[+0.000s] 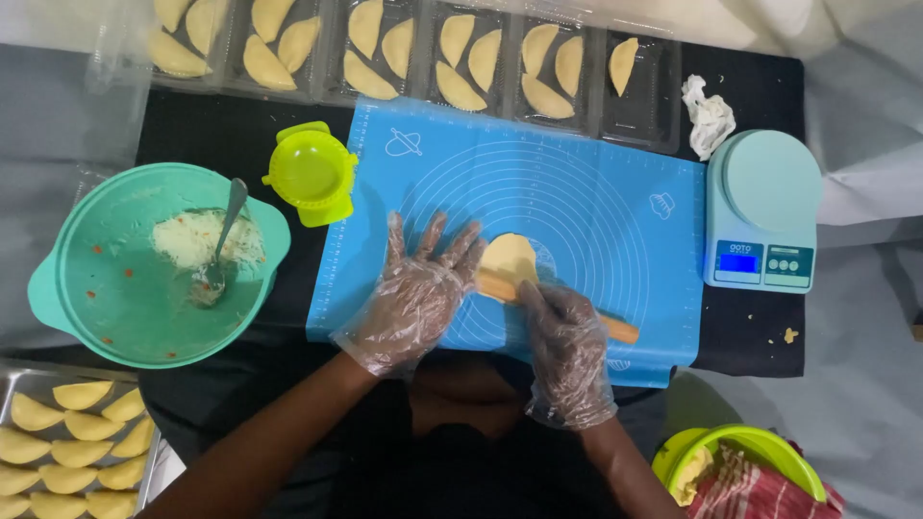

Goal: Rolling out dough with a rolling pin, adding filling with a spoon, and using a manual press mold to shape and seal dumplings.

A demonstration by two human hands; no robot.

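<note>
Dough disc [508, 258] is looking soft and tearable; I'm pressing the left hand [415, 293] flat beside it, the right hand [565, 332] gripping the rolling pin [620, 330].

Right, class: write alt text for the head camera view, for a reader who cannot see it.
Two gloved hands, left hand flat and right hand gripping a wooden rolling pin, roll a dough disc on a blue mat. Around it: teal filling bowl, green press, kitchen scale, trays of folded pastries.

Dough [509, 258] on mat [596, 192] (bowl [106, 288] leftward)
</note>
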